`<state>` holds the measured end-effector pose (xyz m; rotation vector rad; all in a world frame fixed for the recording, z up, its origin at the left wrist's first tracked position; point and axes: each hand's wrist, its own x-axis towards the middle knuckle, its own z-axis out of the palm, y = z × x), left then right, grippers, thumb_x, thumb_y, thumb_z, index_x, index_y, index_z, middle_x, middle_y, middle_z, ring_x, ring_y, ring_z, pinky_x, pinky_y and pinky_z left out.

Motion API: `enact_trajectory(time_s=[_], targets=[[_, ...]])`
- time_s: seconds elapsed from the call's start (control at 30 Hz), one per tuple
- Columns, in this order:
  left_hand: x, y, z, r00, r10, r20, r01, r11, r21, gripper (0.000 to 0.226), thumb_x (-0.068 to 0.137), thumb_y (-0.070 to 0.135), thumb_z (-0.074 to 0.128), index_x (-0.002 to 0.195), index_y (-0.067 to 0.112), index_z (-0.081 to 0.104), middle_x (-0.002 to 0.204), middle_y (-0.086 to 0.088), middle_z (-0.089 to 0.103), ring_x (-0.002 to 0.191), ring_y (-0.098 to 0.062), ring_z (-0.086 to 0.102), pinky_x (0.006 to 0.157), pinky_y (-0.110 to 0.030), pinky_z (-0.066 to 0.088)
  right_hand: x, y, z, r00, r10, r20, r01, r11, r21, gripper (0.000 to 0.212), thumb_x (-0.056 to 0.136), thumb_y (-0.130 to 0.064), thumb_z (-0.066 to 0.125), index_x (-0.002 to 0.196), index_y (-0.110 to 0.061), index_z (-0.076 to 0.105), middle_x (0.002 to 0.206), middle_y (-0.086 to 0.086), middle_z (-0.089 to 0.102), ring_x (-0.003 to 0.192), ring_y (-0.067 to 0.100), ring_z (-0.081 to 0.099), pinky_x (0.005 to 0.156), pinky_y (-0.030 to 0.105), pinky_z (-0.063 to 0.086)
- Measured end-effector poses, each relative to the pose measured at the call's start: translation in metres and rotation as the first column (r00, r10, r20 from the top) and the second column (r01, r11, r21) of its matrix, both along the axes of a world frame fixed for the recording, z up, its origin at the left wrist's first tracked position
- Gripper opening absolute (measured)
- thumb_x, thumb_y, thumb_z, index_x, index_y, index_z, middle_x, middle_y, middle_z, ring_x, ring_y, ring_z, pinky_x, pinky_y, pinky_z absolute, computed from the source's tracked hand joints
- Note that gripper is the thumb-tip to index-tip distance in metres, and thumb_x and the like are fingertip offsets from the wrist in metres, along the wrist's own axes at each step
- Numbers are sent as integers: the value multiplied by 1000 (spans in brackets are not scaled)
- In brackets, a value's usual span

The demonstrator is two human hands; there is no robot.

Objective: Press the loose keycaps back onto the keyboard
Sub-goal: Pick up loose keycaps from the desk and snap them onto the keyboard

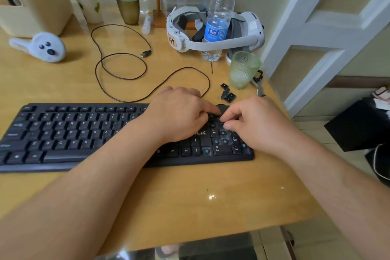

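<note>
A black keyboard lies across the wooden desk. Its number pad at the right end shows several bare blue switch stems where caps are absent. Both hands meet over the top of the number pad. My left hand has its fingers curled, the index fingertip pressing on a black keycap. My right hand has curled fingers and thumb pinching at the same spot; the cap is mostly hidden. Three loose black keycaps lie on the desk just behind the keyboard's right end.
A green textured glass and a metal tool stand close behind the loose keycaps. A water bottle and a white headset sit further back. The keyboard cable loops across the desk. The desk's right edge is near my right hand.
</note>
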<state>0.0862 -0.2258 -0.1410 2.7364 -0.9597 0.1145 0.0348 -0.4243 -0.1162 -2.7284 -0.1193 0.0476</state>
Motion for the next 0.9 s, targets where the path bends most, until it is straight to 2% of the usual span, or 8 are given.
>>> enact_trajectory(time_s=[0.17, 0.23, 0.33, 0.43, 0.6, 0.7, 0.9], targets=[[1, 1, 0, 1000, -6, 3, 6, 1000, -9, 49, 98, 36, 33, 132, 64, 56, 87, 13, 46, 104, -17, 61, 88, -37, 42, -2, 1, -2, 998, -4, 59, 3, 1000, 11, 11, 89, -22, 77, 90, -33, 80, 57, -24, 58, 66, -9, 57, 58, 5, 37], [0, 1, 1, 1000, 0, 3, 0, 1000, -19, 54, 94, 39, 27, 131, 64, 57, 85, 13, 46, 103, -17, 62, 88, -38, 45, -5, 3, -4, 996, 29, 87, -28, 1000, -10, 14, 88, -20, 77, 85, -33, 79, 63, -22, 61, 71, -11, 57, 60, 5, 39], [1, 0, 1, 1000, 6, -17, -7, 1000, -23, 58, 89, 41, 24, 130, 64, 58, 80, 15, 41, 101, -17, 61, 88, -38, 46, -7, 3, -7, 993, 74, 91, -68, 996, -64, 15, 87, -20, 77, 79, -33, 76, 78, -17, 65, 70, -4, 56, 65, 10, 41], [2, 1, 0, 1000, 6, -25, -7, 1000, -24, 58, 89, 41, 24, 131, 64, 58, 80, 16, 41, 101, -16, 61, 87, -37, 45, -6, 3, -9, 993, 50, 109, -45, 998, -49, 17, 86, -19, 76, 79, -34, 77, 80, -18, 65, 69, -2, 56, 69, 17, 46], [2, 1, -1, 1000, 0, -27, -1, 1000, -24, 58, 89, 41, 24, 131, 64, 57, 81, 15, 43, 100, -16, 61, 84, -36, 43, -1, 3, 0, 999, 28, 43, -26, 998, -50, 15, 89, -23, 75, 88, -37, 80, 77, -21, 66, 72, -5, 58, 65, 9, 40], [2, 1, 0, 999, -1, -33, 0, 1000, -30, 58, 89, 41, 24, 130, 64, 57, 85, 14, 47, 101, -17, 61, 86, -37, 44, 1, 4, 3, 999, 37, 12, -36, 997, -73, 15, 90, -22, 75, 85, -36, 79, 76, -21, 65, 76, -5, 58, 67, 13, 44], [2, 1, 0, 999, 2, -37, -3, 999, -32, 58, 89, 41, 24, 130, 65, 57, 81, 15, 44, 97, -17, 60, 81, -35, 41, 3, 12, 10, 999, 43, -12, -44, 991, -125, 19, 87, -16, 72, 81, -32, 79, 77, -22, 64, 85, 5, 62, 86, 32, 58]])
